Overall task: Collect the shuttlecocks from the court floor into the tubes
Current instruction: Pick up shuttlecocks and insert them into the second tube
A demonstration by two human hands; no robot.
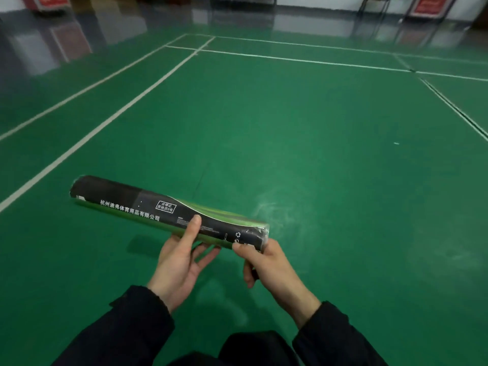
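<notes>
A long black and green shuttlecock tube (148, 207) with white print lies nearly level in front of me, above the green court floor. My left hand (182, 260) holds it from below near the middle, thumb laid over the top and fingers under it. My right hand (266, 262) grips the tube's right end, fingers curled round the cap area. No shuttlecock shows on the floor, apart from a tiny white speck (396, 143) far to the right, too small to identify.
White court lines (105, 122) cross the green floor to the left and far ahead. A dark seam (454, 107) runs along the right. Red signs and metal stands line the far wall. My dark sleeves and knee fill the bottom edge.
</notes>
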